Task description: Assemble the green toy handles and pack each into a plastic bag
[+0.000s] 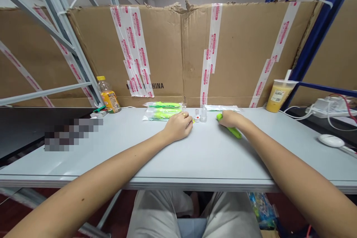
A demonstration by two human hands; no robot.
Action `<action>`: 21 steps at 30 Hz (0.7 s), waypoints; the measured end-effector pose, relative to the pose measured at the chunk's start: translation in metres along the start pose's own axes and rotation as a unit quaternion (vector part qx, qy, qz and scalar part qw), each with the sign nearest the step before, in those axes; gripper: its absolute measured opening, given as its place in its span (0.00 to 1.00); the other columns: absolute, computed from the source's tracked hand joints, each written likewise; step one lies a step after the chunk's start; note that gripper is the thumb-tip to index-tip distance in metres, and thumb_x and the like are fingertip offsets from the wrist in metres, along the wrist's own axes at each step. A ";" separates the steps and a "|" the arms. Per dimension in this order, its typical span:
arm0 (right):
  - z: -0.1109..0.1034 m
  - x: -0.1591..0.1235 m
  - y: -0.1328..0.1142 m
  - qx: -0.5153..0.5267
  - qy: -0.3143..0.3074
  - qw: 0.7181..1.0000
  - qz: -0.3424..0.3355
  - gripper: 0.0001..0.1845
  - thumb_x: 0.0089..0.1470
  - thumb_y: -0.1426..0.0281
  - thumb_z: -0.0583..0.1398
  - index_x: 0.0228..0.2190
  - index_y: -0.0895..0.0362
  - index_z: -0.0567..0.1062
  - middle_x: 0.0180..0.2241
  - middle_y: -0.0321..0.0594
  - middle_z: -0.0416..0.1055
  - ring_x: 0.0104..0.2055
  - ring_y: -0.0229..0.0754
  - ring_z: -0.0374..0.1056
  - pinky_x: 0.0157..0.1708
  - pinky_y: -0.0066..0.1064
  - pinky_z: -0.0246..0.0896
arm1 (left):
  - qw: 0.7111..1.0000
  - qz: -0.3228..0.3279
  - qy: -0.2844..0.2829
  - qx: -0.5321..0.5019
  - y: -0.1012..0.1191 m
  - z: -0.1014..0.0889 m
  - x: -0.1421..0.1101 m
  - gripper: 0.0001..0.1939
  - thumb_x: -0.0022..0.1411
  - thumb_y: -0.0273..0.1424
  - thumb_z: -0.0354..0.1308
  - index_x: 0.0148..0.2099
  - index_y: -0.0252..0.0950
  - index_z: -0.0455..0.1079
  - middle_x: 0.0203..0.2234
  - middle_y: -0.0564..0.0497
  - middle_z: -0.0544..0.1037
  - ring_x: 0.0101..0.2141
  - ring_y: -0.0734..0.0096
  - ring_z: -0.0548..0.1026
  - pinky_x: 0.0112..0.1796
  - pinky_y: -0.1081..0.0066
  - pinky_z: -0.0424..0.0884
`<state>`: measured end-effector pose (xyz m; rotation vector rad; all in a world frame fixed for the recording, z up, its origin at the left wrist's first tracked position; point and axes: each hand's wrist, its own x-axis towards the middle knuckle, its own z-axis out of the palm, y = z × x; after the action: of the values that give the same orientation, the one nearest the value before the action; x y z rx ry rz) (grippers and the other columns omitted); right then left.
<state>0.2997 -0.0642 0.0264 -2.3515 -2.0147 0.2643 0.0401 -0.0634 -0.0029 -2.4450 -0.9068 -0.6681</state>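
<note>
left hand (177, 127): curling narrow, fingertips pinching a small yellow tip (193, 121), its body hidden
right hand (231, 119): gripping a green highlighter (234, 131) slantwise against the tabletop (212, 156)
nearby: two small clear vials (200, 115) standing between the hands, bagged highlighters (163, 111) lying behind the left hand

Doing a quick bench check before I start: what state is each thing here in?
left hand, curled, resting on the table
right hand, closed over one end of the highlighter
green highlighter, unwrapped
bagged highlighters, in clear plastic bags
small clear bottle, upright
juice bottle, upright, capped
plastic cup, lidded, straw in, holding yellow drink
</note>
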 end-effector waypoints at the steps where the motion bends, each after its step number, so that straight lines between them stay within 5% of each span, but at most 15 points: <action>1: 0.001 0.001 0.001 0.006 0.006 1.000 0.000 0.14 0.53 0.66 0.61 0.38 0.63 0.77 0.41 0.57 0.77 0.36 0.51 0.75 0.33 0.35 0.62 | 1.000 -0.006 -0.002 -0.017 -0.001 0.001 0.001 0.12 0.67 0.30 0.48 0.38 0.36 0.74 0.35 0.45 0.77 0.39 0.62 0.75 0.39 0.64 0.69; 8: 0.004 0.001 0.004 0.090 0.018 0.996 -0.017 0.13 0.52 0.67 0.61 0.40 0.60 0.74 0.33 0.54 0.77 0.25 0.48 0.71 0.24 0.36 0.61 | 0.986 -0.059 -0.087 -0.130 -0.006 -0.001 -0.001 0.09 0.63 0.29 0.52 0.37 0.38 0.74 0.34 0.47 0.79 0.39 0.60 0.75 0.41 0.63 0.69; 13: 0.007 0.003 0.004 0.108 0.024 0.993 -0.034 0.14 0.52 0.66 0.61 0.40 0.59 0.72 0.32 0.52 0.76 0.24 0.47 0.70 0.23 0.35 0.61 | 0.983 -0.066 -0.094 -0.146 -0.006 -0.003 -0.002 0.10 0.62 0.27 0.50 0.36 0.37 0.72 0.33 0.46 0.77 0.39 0.59 0.73 0.41 0.62 0.69; 21: 0.010 0.007 0.006 0.112 0.016 0.992 -0.054 0.13 0.52 0.65 0.60 0.39 0.58 0.71 0.35 0.51 0.76 0.24 0.44 0.69 0.22 0.33 0.59 | 0.977 -0.110 -0.105 -0.152 -0.010 0.003 -0.005 0.17 0.63 0.30 0.52 0.54 0.35 0.70 0.46 0.42 0.74 0.46 0.56 0.73 0.47 0.58 0.70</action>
<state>0.3052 -0.0594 0.0148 -2.0951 -1.9732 0.4204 0.0303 -0.0573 -0.0056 -2.7501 -1.2548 -0.6754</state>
